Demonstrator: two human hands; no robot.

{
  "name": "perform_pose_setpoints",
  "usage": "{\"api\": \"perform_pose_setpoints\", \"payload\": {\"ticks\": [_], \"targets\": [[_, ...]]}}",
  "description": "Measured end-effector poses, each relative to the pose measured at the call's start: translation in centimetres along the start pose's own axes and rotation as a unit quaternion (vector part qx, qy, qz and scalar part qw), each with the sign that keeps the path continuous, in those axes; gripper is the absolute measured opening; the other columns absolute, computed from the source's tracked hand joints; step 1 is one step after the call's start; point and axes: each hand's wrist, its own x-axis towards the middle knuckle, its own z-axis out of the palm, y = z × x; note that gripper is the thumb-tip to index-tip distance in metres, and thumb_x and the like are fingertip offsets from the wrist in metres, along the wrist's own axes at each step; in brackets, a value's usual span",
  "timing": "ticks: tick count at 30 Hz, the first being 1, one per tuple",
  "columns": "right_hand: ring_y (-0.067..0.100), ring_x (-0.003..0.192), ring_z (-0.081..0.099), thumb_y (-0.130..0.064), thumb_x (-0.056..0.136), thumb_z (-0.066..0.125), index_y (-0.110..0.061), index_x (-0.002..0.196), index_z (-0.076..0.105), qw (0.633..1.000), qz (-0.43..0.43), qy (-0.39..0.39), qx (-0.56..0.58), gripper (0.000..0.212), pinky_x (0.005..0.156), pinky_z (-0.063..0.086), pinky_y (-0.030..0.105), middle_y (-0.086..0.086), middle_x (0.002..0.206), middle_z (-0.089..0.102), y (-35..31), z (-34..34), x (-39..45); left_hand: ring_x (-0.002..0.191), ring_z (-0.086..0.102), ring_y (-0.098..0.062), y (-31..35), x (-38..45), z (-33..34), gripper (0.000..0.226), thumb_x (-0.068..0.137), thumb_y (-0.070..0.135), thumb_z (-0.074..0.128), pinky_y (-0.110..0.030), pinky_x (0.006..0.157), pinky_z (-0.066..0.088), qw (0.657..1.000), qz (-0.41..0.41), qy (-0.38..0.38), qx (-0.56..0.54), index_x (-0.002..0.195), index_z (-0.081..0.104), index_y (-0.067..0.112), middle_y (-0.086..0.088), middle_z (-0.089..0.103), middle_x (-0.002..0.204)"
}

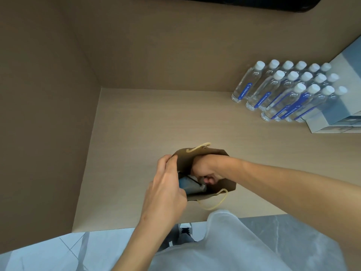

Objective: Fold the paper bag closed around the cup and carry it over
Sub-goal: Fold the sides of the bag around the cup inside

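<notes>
Near the counter's (136,124) front edge, the left hand (166,184) pinches the bag's (205,153) rim while the right hand (205,169), fingers curled, reaches inside beside the cup (190,185).

Tan walls (48,94) enclose a pale counter (146,118) above grey marbled floor (293,231).

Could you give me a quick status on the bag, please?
Left hand pinching paper bag rim. Right hand inside the open bag. Bag unfolded, on counter. Water bottles well clear.

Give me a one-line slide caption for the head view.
Right hand reaches into open paper bag; left hand holds its rim.
</notes>
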Motion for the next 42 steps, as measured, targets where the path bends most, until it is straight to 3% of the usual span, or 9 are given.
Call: {"api": "perform_pose_setpoints", "payload": {"ticks": [7, 16, 21, 26, 29, 32, 34, 40, 42], "targets": [[0.016, 0.044, 0.046, -0.013, 0.097, 0.038, -0.006, 0.126, 0.057, 0.988, -0.069, 0.009, -0.140, 0.035, 0.037, 0.039, 0.022, 0.010, 0.066, 0.055, -0.8, 0.0, -2.7, 0.115, 0.053, -0.032, 0.0, 0.4, -0.1, 0.076, 0.073, -0.001, 0.046, -0.040, 0.095, 0.045, 1.000, -0.001, -0.011, -0.001, 0.144, 0.030, 0.020, 0.010, 0.024, 0.150], [0.021, 0.050, 0.053, -0.005, 0.093, 0.054, -0.001, 0.112, 0.062, 0.938, -0.110, 0.064, -0.323, 0.021, 0.045, 0.048, 0.028, 0.011, 0.073, 0.055, -1.1, 0.9, -3.4, 0.117, 0.052, -0.030, 0.1, 0.5, -0.2, 0.074, 0.077, 0.000, 0.047, -0.040, 0.096, 0.046, 1.000, -0.003, -0.009, 0.004, 0.146, 0.029, 0.019, 0.011, 0.024, 0.151], [0.023, 0.058, 0.058, -0.006, 0.091, 0.056, -0.007, 0.089, 0.060, 0.914, -0.156, 0.082, -0.366, 0.004, 0.053, 0.051, 0.033, 0.008, 0.074, 0.058, -1.1, 1.2, -3.6, 0.117, 0.052, -0.031, 0.1, 0.7, -0.2, 0.075, 0.076, 0.000, 0.047, -0.042, 0.096, 0.046, 1.000, -0.001, -0.011, 0.008, 0.146, 0.029, 0.019, 0.010, 0.024, 0.152], [0.027, 0.083, 0.063, -0.009, 0.092, 0.058, -0.004, 0.108, 0.064, 0.877, -0.168, 0.069, -0.445, 0.018, 0.072, 0.055, 0.037, 0.010, 0.107, 0.064, -0.7, 2.5, -3.4, 0.117, 0.053, -0.030, 0.1, 0.8, -0.1, 0.076, 0.075, 0.000, 0.048, -0.040, 0.094, 0.046, 1.000, 0.001, -0.011, 0.007, 0.146, 0.029, 0.020, 0.011, 0.024, 0.151], [0.025, 0.081, 0.058, -0.008, 0.093, 0.055, -0.005, 0.111, 0.063, 0.860, -0.181, 0.021, -0.477, 0.020, 0.068, 0.051, 0.036, 0.010, 0.103, 0.063, -0.5, 3.0, -3.6, 0.116, 0.053, -0.030, 0.1, 0.9, 0.0, 0.076, 0.074, 0.001, 0.048, -0.037, 0.093, 0.046, 1.000, 0.010, -0.008, 0.007, 0.146, 0.030, 0.020, 0.010, 0.026, 0.151], [0.020, 0.065, 0.055, -0.004, 0.095, 0.050, -0.004, 0.105, 0.063, 0.853, -0.185, -0.057, -0.485, 0.017, 0.058, 0.044, 0.029, 0.007, 0.079, 0.057, -0.4, 3.2, -3.8, 0.117, 0.052, -0.028, 0.3, 0.8, 0.1, 0.076, 0.074, 0.001, 0.047, -0.034, 0.094, 0.045, 1.000, 0.016, -0.012, 0.003, 0.145, 0.031, 0.022, 0.011, 0.026, 0.151], [0.020, 0.068, 0.053, -0.004, 0.095, 0.049, -0.003, 0.107, 0.063, 0.840, -0.188, -0.064, -0.505, 0.019, 0.063, 0.041, 0.030, 0.006, 0.072, 0.052, -0.2, 3.4, -3.9, 0.117, 0.053, -0.027, 0.4, 0.8, 0.3, 0.075, 0.074, 0.001, 0.047, -0.033, 0.093, 0.044, 1.000, 0.020, -0.014, 0.004, 0.145, 0.031, 0.022, 0.012, 0.026, 0.151], [0.025, 0.083, 0.053, -0.004, 0.095, 0.050, -0.007, 0.122, 0.057, 0.837, -0.183, -0.046, -0.514, 0.028, 0.069, 0.040, 0.033, 0.011, 0.112, 0.063, 0.5, 3.5, -3.5, 0.117, 0.052, -0.025, 0.4, 0.9, 0.4, 0.073, 0.076, 0.003, 0.048, -0.026, 0.088, 0.040, 1.000, 0.021, -0.013, 0.003, 0.145, 0.031, 0.022, 0.012, 0.026, 0.151], [0.025, 0.082, 0.053, -0.005, 0.095, 0.051, -0.008, 0.119, 0.058, 0.836, -0.177, -0.044, -0.517, 0.026, 0.067, 0.041, 0.034, 0.009, 0.106, 0.063, 0.7, 3.5, -3.2, 0.117, 0.052, -0.023, 0.4, 1.0, 0.5, 0.073, 0.077, 0.003, 0.049, -0.023, 0.085, 0.036, 1.000, 0.023, -0.013, 0.003, 0.145, 0.031, 0.023, 0.013, 0.026, 0.151]]}}
